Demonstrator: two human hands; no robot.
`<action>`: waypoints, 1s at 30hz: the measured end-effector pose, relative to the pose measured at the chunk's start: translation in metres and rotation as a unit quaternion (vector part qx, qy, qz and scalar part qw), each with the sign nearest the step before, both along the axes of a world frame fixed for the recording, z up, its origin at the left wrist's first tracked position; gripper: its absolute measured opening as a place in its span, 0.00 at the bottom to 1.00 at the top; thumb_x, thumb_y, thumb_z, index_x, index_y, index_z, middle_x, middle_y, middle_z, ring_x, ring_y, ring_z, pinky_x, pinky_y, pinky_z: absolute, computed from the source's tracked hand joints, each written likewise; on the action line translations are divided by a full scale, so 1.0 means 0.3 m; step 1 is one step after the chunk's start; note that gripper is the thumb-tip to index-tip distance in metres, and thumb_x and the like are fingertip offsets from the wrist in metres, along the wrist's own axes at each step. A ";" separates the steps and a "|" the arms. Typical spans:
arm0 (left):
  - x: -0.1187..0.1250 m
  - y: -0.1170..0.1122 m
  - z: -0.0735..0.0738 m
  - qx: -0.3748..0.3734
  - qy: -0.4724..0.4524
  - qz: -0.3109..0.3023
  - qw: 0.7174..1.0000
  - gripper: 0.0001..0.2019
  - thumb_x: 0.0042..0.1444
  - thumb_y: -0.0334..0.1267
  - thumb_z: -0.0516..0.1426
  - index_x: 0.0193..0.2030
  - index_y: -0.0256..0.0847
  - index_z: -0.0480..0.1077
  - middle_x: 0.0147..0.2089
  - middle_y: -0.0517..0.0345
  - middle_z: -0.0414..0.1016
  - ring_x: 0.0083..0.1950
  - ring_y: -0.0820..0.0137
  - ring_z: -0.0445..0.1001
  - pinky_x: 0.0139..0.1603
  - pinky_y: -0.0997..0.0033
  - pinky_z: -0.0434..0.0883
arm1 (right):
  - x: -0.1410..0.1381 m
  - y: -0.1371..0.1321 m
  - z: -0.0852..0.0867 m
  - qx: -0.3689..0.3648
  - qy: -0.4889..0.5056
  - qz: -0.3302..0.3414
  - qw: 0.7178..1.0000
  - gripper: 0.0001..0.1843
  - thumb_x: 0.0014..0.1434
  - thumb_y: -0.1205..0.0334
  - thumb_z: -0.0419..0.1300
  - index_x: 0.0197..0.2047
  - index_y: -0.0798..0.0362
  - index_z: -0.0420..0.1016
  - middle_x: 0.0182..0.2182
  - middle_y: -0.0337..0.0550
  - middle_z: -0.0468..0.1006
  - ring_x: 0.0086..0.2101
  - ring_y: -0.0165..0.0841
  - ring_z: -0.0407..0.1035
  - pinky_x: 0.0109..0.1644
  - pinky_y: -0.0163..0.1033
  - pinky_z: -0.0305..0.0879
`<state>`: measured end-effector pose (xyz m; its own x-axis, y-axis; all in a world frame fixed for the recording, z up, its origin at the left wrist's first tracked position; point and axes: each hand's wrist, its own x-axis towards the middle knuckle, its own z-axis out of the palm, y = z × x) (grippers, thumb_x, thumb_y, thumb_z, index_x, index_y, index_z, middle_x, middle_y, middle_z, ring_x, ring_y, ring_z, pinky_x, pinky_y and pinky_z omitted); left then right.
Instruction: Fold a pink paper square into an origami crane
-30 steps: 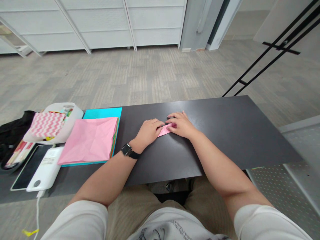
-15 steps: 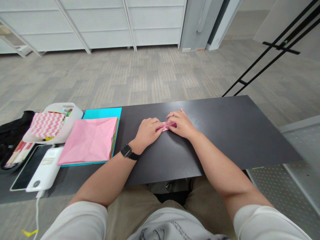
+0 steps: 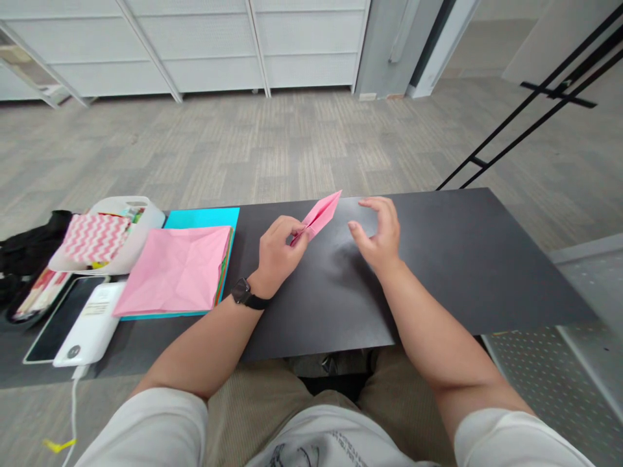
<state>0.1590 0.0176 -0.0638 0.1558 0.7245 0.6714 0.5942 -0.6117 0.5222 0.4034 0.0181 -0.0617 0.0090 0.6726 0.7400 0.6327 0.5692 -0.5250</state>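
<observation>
Grey carpet and white cabinet fronts lie beyond a dark worktop (image 3: 448,259). Over its middle the left hand (image 3: 276,254) pinches the near end of a folded pink paper (image 3: 320,216) between thumb and fingertips, holding it clear of the surface. The paper is a narrow, pointed strip. Its long axis runs from the pinch up and away, with the tip towards about 1 o'clock. The right hand (image 3: 380,235) sits at 3 o'clock of the paper, released and loosely curled, apart from it. A dark watch (image 3: 242,292) circles the left wrist. At 9 o'clock of the left hand, a creased pink sheet (image 3: 178,269) tops a stack on a teal sheet (image 3: 202,217). Farther at 9 o'clock stands a white tray (image 3: 148,219) with chevron-patterned paper (image 3: 92,237). At 8 o'clock lie a white power bank (image 3: 90,329) and a phone (image 3: 51,327).
</observation>
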 end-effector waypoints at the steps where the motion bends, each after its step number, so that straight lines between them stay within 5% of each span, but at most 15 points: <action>1: 0.001 0.000 0.000 0.010 -0.012 0.000 1.000 0.08 0.70 0.37 0.61 0.37 0.44 0.72 0.40 0.58 0.81 0.43 0.69 0.79 0.47 0.66 0.76 | -0.008 -0.003 -0.001 -0.008 -0.010 0.020 1.000 0.19 0.68 0.42 0.65 0.55 0.44 0.76 0.49 0.51 0.82 0.53 0.51 0.76 0.63 0.62 0.71; 7: 0.014 -0.020 -0.011 0.033 -0.011 -0.024 0.999 0.07 0.69 0.38 0.61 0.39 0.44 0.71 0.44 0.56 0.83 0.47 0.67 0.82 0.50 0.63 0.78 | -0.105 -0.034 -0.018 -0.038 -0.079 0.140 0.986 0.14 0.69 0.46 0.66 0.50 0.46 0.79 0.45 0.48 0.85 0.46 0.45 0.79 0.55 0.54 0.75; 12: 0.022 -0.037 -0.009 0.006 -0.008 -0.044 0.999 0.00 0.67 0.35 0.61 0.43 0.44 0.74 0.47 0.54 0.84 0.49 0.65 0.82 0.54 0.62 0.79 | -0.122 -0.041 -0.015 -0.019 -0.076 0.147 0.986 0.07 0.73 0.57 0.60 0.49 0.44 0.80 0.45 0.46 0.85 0.46 0.42 0.79 0.53 0.52 0.76; 15: 0.022 -0.037 -0.014 0.008 -0.018 -0.051 0.999 0.05 0.65 0.33 0.61 0.47 0.44 0.74 0.46 0.55 0.83 0.48 0.66 0.82 0.53 0.64 0.79 | -0.113 -0.038 -0.012 0.009 -0.076 0.153 0.985 0.08 0.73 0.61 0.58 0.48 0.44 0.81 0.44 0.46 0.86 0.45 0.41 0.80 0.52 0.51 0.76; 30: 0.025 -0.042 -0.018 0.007 0.007 -0.043 0.999 0.07 0.67 0.33 0.60 0.50 0.44 0.76 0.48 0.54 0.84 0.50 0.65 0.83 0.56 0.63 0.79 | -0.116 -0.045 -0.011 -0.004 -0.041 0.140 0.989 0.05 0.70 0.60 0.61 0.47 0.44 0.78 0.44 0.46 0.85 0.46 0.42 0.80 0.53 0.52 0.77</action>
<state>0.1667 0.0050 -0.0691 0.2275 0.6989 0.6781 0.5460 -0.6681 0.5054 0.3686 0.0046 -0.0649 -0.2395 0.6462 0.7246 0.4916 0.7243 -0.4835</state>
